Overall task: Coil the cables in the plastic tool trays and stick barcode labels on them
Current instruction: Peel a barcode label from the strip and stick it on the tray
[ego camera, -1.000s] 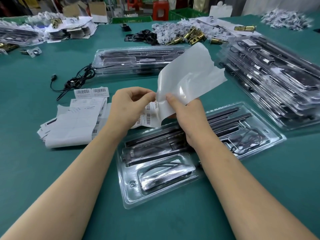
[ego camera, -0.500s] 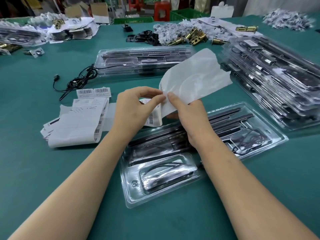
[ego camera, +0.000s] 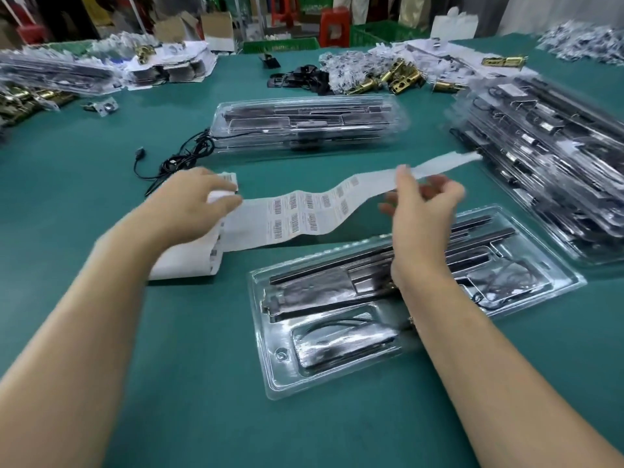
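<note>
Barcode label strip (ego camera: 304, 214) is pulled out in the air between my two hands, low at the left and rising to the right. It sags in waves, printed side toward me, and the free end reaches toward the right. The left end runs into the folded label pile (ego camera: 189, 265), which lies flat on the green surface (ego camera: 337, 434).

Left grip (ego camera: 199, 204) is released. The fingers lie straight, palm down on top of the pile, and the thumb is at the spot where the strip leaves it.

Right grip (ego camera: 422, 204) is grasping the strip. The thumb is on the near face and the fingers are behind the paper. They are motion-blurred, so exact contact is hard to read.

The clear plastic tray (ego camera: 287, 383) sits on the surface just below the strip, under my right wrist and angled. It holds dark metal bars and plates. A black cable (ego camera: 506, 285) is coiled in its right compartment, and another dark lead shows in the near rounded pocket. I see no label on the tray.

A stack of trays (ego camera: 304, 123) lies behind the strip at centre. A loose black cable (ego camera: 182, 157) is bunched at its left end. A bigger tray stack (ego camera: 557, 170) is at the right, near the strip's free end.

Brass latch parts (ego camera: 395, 79) and paper scraps are further back. A red stool (ego camera: 334, 25) and a green crate (ego camera: 381, 32) stand beyond the surface.
</note>
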Demonstrator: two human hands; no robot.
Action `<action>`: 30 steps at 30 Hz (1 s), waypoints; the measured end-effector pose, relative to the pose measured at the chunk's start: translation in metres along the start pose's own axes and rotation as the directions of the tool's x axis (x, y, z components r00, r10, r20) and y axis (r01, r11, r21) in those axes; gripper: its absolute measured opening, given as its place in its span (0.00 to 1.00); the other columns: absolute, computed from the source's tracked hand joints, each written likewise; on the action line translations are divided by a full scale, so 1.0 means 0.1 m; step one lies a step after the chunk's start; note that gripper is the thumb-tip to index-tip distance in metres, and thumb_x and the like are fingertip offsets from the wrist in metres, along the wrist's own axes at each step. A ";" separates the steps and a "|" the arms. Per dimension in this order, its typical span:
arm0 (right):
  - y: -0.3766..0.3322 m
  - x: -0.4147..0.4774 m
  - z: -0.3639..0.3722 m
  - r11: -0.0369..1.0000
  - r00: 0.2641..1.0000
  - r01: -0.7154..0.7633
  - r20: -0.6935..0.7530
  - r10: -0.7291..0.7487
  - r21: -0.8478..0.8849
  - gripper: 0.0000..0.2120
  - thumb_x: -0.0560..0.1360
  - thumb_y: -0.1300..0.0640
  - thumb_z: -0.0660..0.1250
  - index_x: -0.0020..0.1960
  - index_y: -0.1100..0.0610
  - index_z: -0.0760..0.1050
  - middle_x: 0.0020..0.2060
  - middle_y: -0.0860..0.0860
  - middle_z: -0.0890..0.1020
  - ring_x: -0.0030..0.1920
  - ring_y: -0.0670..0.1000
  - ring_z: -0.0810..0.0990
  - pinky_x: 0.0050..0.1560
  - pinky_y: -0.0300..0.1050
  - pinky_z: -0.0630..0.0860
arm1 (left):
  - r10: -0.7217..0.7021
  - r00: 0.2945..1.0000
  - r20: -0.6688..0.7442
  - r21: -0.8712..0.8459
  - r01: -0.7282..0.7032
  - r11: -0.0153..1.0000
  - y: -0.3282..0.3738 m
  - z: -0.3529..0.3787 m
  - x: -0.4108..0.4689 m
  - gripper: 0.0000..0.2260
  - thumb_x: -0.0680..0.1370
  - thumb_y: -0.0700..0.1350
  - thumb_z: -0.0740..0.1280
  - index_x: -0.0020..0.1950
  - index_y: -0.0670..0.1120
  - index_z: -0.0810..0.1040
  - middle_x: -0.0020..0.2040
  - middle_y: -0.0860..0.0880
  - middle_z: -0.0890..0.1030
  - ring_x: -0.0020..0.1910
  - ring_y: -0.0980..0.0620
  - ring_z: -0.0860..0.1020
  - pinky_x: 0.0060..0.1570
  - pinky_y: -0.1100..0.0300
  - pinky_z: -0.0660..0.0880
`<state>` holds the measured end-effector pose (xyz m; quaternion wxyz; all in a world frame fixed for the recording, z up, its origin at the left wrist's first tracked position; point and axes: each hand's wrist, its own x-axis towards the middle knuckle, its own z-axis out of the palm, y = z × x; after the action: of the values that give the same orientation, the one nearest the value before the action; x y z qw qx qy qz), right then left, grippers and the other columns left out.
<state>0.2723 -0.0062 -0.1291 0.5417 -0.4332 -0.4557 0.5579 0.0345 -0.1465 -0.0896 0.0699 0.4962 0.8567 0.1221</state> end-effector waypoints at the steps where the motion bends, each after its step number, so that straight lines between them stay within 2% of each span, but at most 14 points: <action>1: -0.04 -0.01 -0.03 0.997 0.992 0.071 -0.109 -0.069 0.011 0.12 0.80 0.54 0.68 0.56 0.52 0.65 0.48 0.49 0.74 0.37 0.40 0.76 0.40 0.36 0.76 | -0.008 0.999 0.031 0.015 0.008 1.000 -0.14 -0.03 -0.07 0.21 0.82 0.57 0.63 0.69 0.47 0.80 0.72 0.45 0.75 0.72 0.45 0.71 0.73 0.47 0.64; 3: -0.14 -0.05 -0.07 0.982 0.954 0.190 -0.240 -0.179 0.023 0.10 0.79 0.56 0.66 0.49 0.50 0.63 0.45 0.48 0.69 0.33 0.38 0.69 0.36 0.31 0.69 | -0.030 0.998 0.052 0.044 0.027 0.999 -0.34 -0.08 -0.23 0.27 0.77 0.66 0.59 0.68 0.51 0.81 0.72 0.49 0.75 0.73 0.47 0.69 0.73 0.43 0.65; 5: -0.23 -0.10 -0.06 0.965 0.940 0.261 -0.229 -0.253 0.008 0.09 0.78 0.56 0.64 0.47 0.51 0.63 0.42 0.47 0.67 0.33 0.38 0.66 0.36 0.32 0.68 | -0.046 0.996 0.071 0.095 0.039 0.995 -0.48 -0.04 -0.38 0.30 0.74 0.70 0.53 0.68 0.59 0.79 0.73 0.54 0.73 0.75 0.49 0.66 0.72 0.40 0.63; 8: -0.29 -0.24 0.02 0.945 0.944 0.325 -0.049 -0.326 -0.042 0.07 0.78 0.57 0.65 0.47 0.52 0.66 0.40 0.45 0.69 0.37 0.42 0.68 0.41 0.36 0.68 | 0.012 1.000 0.027 0.082 -0.014 0.997 -0.57 0.11 -0.49 0.24 0.77 0.67 0.57 0.68 0.61 0.78 0.73 0.56 0.71 0.76 0.50 0.61 0.74 0.42 0.56; 11: -0.27 -0.39 0.09 0.905 0.910 0.404 0.159 -0.382 -0.135 0.05 0.79 0.59 0.66 0.47 0.53 0.70 0.39 0.44 0.72 0.37 0.38 0.70 0.43 0.34 0.70 | 0.132 0.977 -0.166 -0.067 -0.145 0.987 -0.58 0.12 -0.57 0.15 0.80 0.62 0.65 0.54 0.54 0.83 0.67 0.54 0.76 0.72 0.49 0.67 0.73 0.43 0.59; 13: -0.24 -0.47 0.14 0.873 0.878 0.441 0.301 -0.372 -0.209 0.04 0.80 0.58 0.67 0.47 0.54 0.72 0.39 0.44 0.75 0.38 0.38 0.72 0.44 0.32 0.71 | 0.160 0.952 -0.261 -0.245 -0.226 0.943 -0.62 0.04 -0.68 0.18 0.79 0.64 0.62 0.45 0.54 0.83 0.59 0.55 0.80 0.64 0.52 0.75 0.69 0.53 0.66; 16: -0.22 -0.53 0.26 0.827 0.803 0.482 0.524 -0.285 -0.288 0.06 0.81 0.53 0.68 0.46 0.54 0.76 0.41 0.46 0.80 0.41 0.41 0.76 0.43 0.31 0.71 | 0.066 0.991 -0.114 -0.520 -0.116 0.846 -0.72 -0.15 -0.86 0.29 0.75 0.74 0.56 0.42 0.53 0.86 0.45 0.57 0.85 0.48 0.60 0.80 0.54 0.57 0.72; 19: -0.18 -0.58 0.47 0.762 0.697 0.538 0.699 -0.161 -0.361 0.08 0.81 0.51 0.68 0.47 0.54 0.81 0.41 0.46 0.83 0.42 0.43 0.79 0.43 0.32 0.71 | 0.145 0.971 0.188 -0.493 -0.035 0.869 -0.79 -0.26 -0.97 0.27 0.73 0.73 0.62 0.47 0.53 0.88 0.42 0.53 0.86 0.41 0.56 0.81 0.47 0.57 0.75; 21: -0.13 -0.63 0.65 0.697 0.629 0.591 0.773 -0.083 -0.406 0.08 0.81 0.51 0.68 0.48 0.54 0.83 0.41 0.44 0.84 0.42 0.43 0.79 0.45 0.38 0.74 | 0.206 0.948 0.244 -0.517 -0.053 0.854 -0.76 -0.22 -0.97 0.16 0.75 0.65 0.70 0.49 0.54 0.87 0.44 0.52 0.87 0.40 0.53 0.85 0.42 0.65 0.76; 23: -0.07 -0.69 0.85 0.638 0.581 0.628 0.814 -0.002 -0.447 0.08 0.80 0.51 0.68 0.49 0.53 0.85 0.41 0.43 0.84 0.41 0.43 0.79 0.46 0.41 0.75 | 0.110 0.993 0.045 -0.453 -0.077 0.888 -0.73 -0.07 -0.93 0.03 0.74 0.55 0.75 0.46 0.58 0.86 0.41 0.56 0.86 0.38 0.57 0.83 0.39 0.72 0.73; 25: 0.02 -0.73 1.04 0.574 0.567 0.653 0.822 0.062 -0.494 0.09 0.80 0.51 0.68 0.49 0.53 0.85 0.41 0.45 0.84 0.44 0.47 0.81 0.48 0.44 0.76 | 0.017 0.962 -0.274 -0.312 -0.105 0.944 -0.68 0.10 -0.86 0.03 0.74 0.50 0.76 0.44 0.59 0.84 0.40 0.58 0.83 0.40 0.58 0.78 0.43 0.67 0.73; 26: 0.06 -0.74 1.13 0.542 0.568 0.667 0.820 0.076 -0.512 0.10 0.80 0.50 0.68 0.49 0.54 0.85 0.43 0.47 0.85 0.46 0.49 0.82 0.48 0.45 0.78 | 0.019 0.933 -0.358 -0.245 -0.113 0.963 -0.66 0.16 -0.84 0.05 0.74 0.50 0.76 0.47 0.58 0.83 0.43 0.59 0.82 0.43 0.57 0.77 0.48 0.62 0.73; 28: 0.15 -0.75 1.27 0.488 0.577 0.690 0.813 0.076 -0.535 0.10 0.79 0.50 0.68 0.52 0.54 0.85 0.47 0.49 0.85 0.50 0.52 0.82 0.50 0.48 0.79 | 0.080 0.929 -0.361 -0.119 -0.131 0.984 -0.65 0.24 -0.79 0.14 0.74 0.51 0.76 0.59 0.54 0.82 0.55 0.57 0.80 0.57 0.53 0.75 0.58 0.53 0.72; 30: 0.22 -0.75 1.36 0.400 0.567 0.748 0.823 0.031 -0.530 0.14 0.78 0.49 0.70 0.60 0.55 0.81 0.55 0.51 0.82 0.56 0.53 0.78 0.51 0.48 0.76 | 0.182 0.949 -0.257 0.024 -0.182 0.983 -0.67 0.26 -0.76 0.23 0.75 0.51 0.75 0.69 0.51 0.79 0.67 0.53 0.78 0.67 0.48 0.71 0.66 0.47 0.70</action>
<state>0.1377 -0.0868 -0.1231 0.1412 -0.2527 -0.9298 0.2274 0.0233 -0.2409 -0.1335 -0.0537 0.5530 0.8091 0.1917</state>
